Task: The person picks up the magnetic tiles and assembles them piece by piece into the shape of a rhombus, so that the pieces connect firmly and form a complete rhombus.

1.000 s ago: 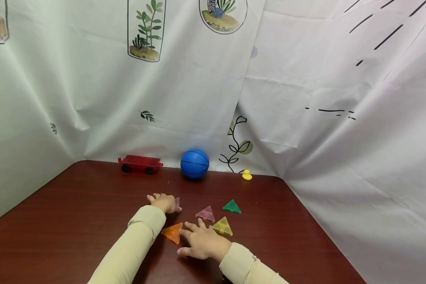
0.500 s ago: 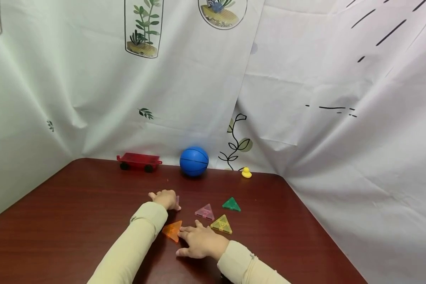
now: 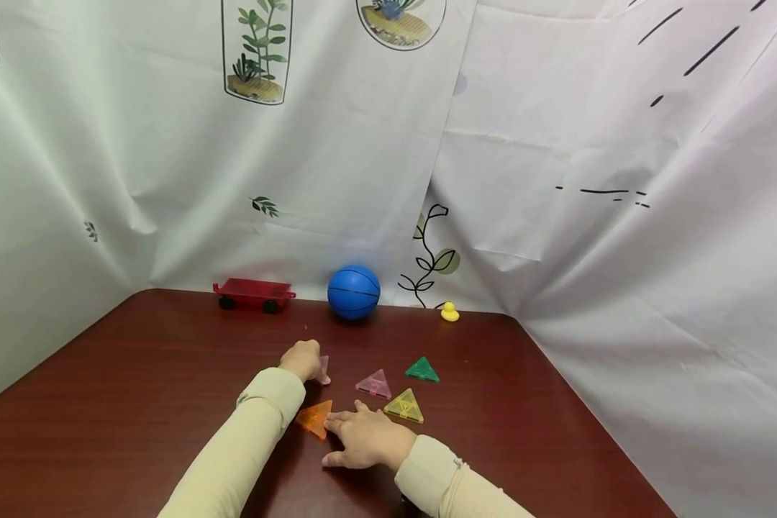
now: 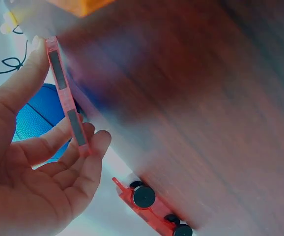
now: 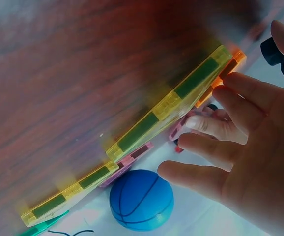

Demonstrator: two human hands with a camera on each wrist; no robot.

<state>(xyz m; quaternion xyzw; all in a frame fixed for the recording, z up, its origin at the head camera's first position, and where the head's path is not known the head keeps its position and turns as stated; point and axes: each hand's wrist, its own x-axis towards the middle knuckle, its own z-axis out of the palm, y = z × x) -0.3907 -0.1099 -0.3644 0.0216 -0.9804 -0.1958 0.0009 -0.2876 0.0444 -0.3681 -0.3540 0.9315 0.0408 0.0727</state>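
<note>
A pink triangular tile (image 3: 324,368) is pinched by my left hand (image 3: 302,361); the left wrist view has the tile (image 4: 66,98) between thumb and curled fingers (image 4: 85,140). My right hand (image 3: 370,437) lies low with spread fingers, its fingertips at the right edge of the orange triangle (image 3: 314,419). Just beyond it are a yellow triangle (image 3: 404,406) and a second pink one (image 3: 373,385). In the right wrist view a larger-looking yellow tile (image 5: 169,105) lies near the fingertips, with another yellow tile (image 5: 68,191) past it.
A green triangle (image 3: 423,370) lies to the right of the pink one. Along the table's back edge stand a red wheeled cart (image 3: 255,291), a blue ball (image 3: 353,292) and a yellow duck (image 3: 450,311). A printed white curtain (image 3: 337,158) hangs behind the table (image 3: 136,374).
My left hand's outstretched fingers have drawn in around the pink tile. The right hand has shifted slightly left to the orange triangle's edge. The camera view has moved slightly.
</note>
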